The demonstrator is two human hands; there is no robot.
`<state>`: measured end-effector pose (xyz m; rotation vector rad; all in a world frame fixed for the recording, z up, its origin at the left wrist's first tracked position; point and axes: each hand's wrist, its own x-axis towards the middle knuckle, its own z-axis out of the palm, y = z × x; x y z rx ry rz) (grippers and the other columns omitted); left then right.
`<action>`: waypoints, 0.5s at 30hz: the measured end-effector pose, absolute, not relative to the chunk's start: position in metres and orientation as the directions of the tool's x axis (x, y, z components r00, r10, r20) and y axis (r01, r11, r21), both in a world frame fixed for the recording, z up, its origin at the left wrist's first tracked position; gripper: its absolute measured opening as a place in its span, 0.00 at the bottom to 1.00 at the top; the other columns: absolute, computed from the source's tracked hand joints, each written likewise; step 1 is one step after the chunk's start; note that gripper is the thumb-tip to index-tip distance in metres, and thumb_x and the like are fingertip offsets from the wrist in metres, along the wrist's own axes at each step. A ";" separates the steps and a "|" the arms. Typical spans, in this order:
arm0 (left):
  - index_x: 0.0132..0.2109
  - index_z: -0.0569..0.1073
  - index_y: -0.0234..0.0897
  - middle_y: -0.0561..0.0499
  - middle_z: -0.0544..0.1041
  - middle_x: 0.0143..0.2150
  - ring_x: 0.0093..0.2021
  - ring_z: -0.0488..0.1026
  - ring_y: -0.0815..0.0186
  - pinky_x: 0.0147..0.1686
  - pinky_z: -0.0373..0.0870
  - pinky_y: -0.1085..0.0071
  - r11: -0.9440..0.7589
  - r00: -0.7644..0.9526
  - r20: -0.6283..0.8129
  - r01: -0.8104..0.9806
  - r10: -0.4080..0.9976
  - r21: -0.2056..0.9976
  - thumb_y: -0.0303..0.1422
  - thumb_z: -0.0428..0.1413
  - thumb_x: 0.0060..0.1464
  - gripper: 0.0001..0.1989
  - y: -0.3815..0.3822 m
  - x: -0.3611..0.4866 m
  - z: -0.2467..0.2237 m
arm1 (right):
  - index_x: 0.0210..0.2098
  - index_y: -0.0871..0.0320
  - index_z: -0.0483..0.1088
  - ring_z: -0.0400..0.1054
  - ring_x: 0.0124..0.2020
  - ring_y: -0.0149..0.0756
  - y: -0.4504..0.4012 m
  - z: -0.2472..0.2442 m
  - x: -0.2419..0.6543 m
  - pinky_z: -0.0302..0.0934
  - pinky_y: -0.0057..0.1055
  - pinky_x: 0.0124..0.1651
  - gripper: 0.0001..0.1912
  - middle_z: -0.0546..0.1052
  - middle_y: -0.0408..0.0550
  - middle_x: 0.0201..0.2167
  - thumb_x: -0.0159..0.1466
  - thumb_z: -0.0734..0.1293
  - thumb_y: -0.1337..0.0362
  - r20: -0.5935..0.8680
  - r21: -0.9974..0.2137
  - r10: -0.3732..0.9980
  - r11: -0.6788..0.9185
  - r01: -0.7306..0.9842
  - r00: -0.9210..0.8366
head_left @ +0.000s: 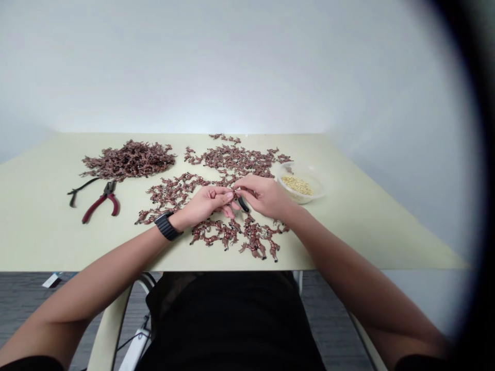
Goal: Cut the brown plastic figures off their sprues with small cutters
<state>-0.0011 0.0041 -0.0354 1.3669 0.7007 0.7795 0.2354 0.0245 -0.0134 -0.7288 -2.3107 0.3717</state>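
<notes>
The left hand and right hand curl their fingers closed around a small black tube, among scattered reddish-brown plastic figurines on a pale green tabletop. Red-handled metal pliers lie left, a clear plastic bowl of yellow grains right, and a plain white wall rises beyond.

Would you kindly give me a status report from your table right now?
Left hand, right hand together over brown figures; black handle between them. Pliers lying off left.
</notes>
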 end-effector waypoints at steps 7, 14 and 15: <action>0.48 0.80 0.29 0.38 0.85 0.42 0.33 0.82 0.66 0.36 0.79 0.73 0.099 0.595 -0.026 -0.089 0.803 0.991 0.45 0.63 0.65 0.20 0.005 -0.003 -0.039 | 0.50 0.53 0.76 0.74 0.42 0.37 0.026 -0.018 0.237 0.66 0.33 0.43 0.15 0.80 0.47 0.44 0.74 0.60 0.70 0.479 -0.328 0.543 0.839 0.434 -0.690; 0.46 0.79 0.30 0.40 0.85 0.42 0.31 0.80 0.68 0.33 0.77 0.74 -0.026 0.559 0.017 0.008 0.829 1.000 0.47 0.62 0.64 0.21 0.003 0.000 -0.036 | 0.47 0.56 0.73 0.71 0.36 0.36 0.021 -0.020 0.231 0.60 0.32 0.38 0.11 0.79 0.49 0.40 0.74 0.59 0.68 0.437 -0.314 0.605 0.796 0.518 -0.666; 0.49 0.79 0.31 0.40 0.85 0.43 0.31 0.81 0.67 0.33 0.78 0.73 -0.061 0.546 0.031 0.037 0.837 0.997 0.47 0.62 0.64 0.21 0.001 0.001 -0.036 | 0.45 0.56 0.72 0.70 0.34 0.36 0.020 -0.021 0.229 0.59 0.32 0.37 0.10 0.79 0.48 0.38 0.74 0.59 0.68 0.431 -0.363 0.640 0.768 0.527 -0.636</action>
